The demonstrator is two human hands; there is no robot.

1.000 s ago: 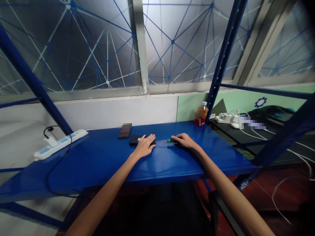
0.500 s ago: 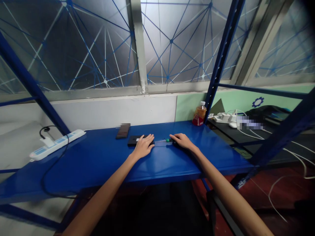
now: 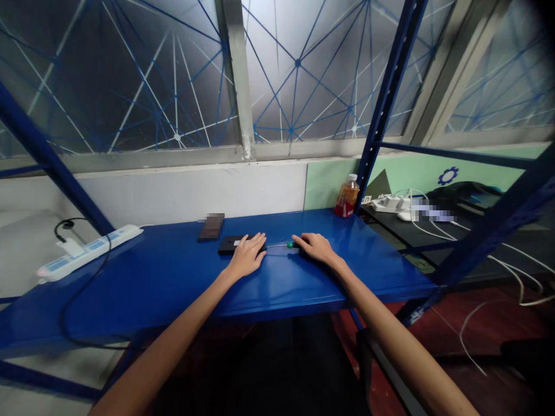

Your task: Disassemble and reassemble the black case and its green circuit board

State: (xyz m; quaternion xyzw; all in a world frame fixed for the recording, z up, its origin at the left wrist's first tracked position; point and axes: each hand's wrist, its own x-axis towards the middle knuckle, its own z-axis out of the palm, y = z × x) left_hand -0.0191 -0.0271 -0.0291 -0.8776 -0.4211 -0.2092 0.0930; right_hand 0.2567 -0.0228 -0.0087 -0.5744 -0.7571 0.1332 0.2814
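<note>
One black box (image 3: 228, 245) midway between the tabletop's (image 3: 281, 283) far and near edges; left hand (image 3: 245, 256) spread over it, right hand (image 3: 318, 247) gripping the screwdriver (image 3: 290, 245), shaft toward the box. Work under way, we judge; remainder unclear.

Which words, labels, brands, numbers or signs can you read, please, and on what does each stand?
No words or numbers are legible.
Gear sign, green wall: no lettering.
White label, black box: too small.
Red label, bottle: too small.
Blue panels, power strip: too small.
White marking, blue frame: too blurred.
</note>
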